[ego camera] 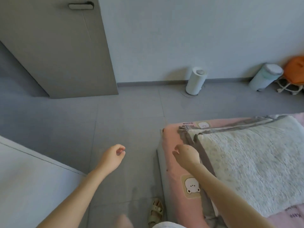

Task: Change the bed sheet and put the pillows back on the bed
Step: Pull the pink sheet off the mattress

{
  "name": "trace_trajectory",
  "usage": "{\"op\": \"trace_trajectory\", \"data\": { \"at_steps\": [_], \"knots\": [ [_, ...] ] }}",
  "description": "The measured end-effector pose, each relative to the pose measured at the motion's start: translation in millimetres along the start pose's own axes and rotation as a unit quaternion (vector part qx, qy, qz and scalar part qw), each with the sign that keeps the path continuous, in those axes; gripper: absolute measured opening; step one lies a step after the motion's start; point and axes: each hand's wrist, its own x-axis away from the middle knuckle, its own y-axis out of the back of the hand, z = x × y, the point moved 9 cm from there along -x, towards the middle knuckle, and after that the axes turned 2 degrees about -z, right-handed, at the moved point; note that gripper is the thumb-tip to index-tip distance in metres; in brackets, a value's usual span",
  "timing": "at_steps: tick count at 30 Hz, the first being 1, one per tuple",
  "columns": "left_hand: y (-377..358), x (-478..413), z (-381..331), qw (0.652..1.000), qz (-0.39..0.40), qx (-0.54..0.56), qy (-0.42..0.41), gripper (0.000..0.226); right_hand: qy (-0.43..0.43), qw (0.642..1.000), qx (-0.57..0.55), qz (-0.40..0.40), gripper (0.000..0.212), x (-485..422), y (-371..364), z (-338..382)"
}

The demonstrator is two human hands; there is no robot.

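The pink bear-print sheet [170,142] looks already fitted over this corner of the bed [160,171], with a folded fluffy blanket [246,158] lying on it. No pillows are in view, so I judge they are still to come. My right hand [186,153] hangs over the sheet's corner, just beside the blanket's grey edge, fingers [176,153] loose and holding nothing. My left hand [113,156], loosely curled and empty, is over the floor [115,112], apart from the bed.

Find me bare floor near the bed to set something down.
Open floor lies between the door, the white cylinder and the bed corner. Crowded at the far right: bin and stool. The blanket covers the bed.
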Motion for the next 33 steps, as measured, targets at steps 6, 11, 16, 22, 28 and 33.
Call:
{"op": "trace_trajectory", "data": {
  "at_steps": [6,11,16,22,28,33],
  "knots": [
    [-39,-119,28,0.997,0.054,0.013,0.048,0.013,0.028,0.997,0.062,0.035,0.03,-121,-34,23],
    [-84,-231,43,0.991,0.119,-0.003,0.063,0.015,0.014,0.989,0.135,0.058,0.027,-220,-63,32],
    [-129,-313,55,0.979,0.193,-0.004,0.068,0.015,-0.021,0.967,0.206,0.146,0.025,-300,-125,29],
    [-172,-363,85,0.966,0.239,0.002,0.102,0.015,-0.014,0.924,0.311,0.224,0.043,-361,-199,6],
    [-216,-369,97,0.946,0.303,0.006,0.114,0.016,0.013,0.909,0.342,0.24,0.031,-376,-225,-5],
    [-231,-366,76,0.942,0.315,0.02,0.111,0.017,-0.012,0.965,0.232,0.121,0.022,-377,-187,-3]
  ]
}}
